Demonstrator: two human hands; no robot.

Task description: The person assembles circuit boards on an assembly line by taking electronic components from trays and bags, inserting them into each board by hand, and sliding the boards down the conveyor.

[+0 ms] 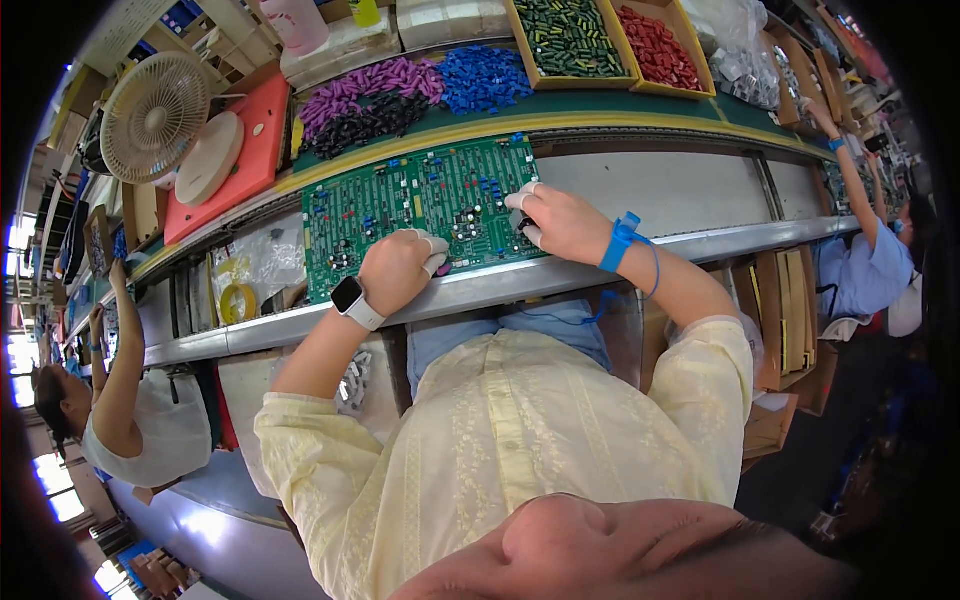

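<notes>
A green circuit board (400, 205) lies across the metal rails of the line in front of me, dotted with small blue, white, black and red components. My left hand (400, 270) rests at the board's near edge, its fingers closed. Beside its fingertips shows a small purple component (444, 269), mostly covered by the fingers. Over the board's right end, my right hand (562, 225) pinches a small dark component (524, 223), partly hidden by the fingers. White finger cots cover fingertips on both hands. A blue wrist strap (622, 242) circles my right wrist, a watch (355, 302) my left.
Beyond the board lie piles of purple (375, 88), black (370, 122) and blue components (484, 80), with boxes of green (570, 40) and red ones (655, 48). A fan (155, 117) stands at left near yellow tape (238, 302). Co-workers sit on both sides.
</notes>
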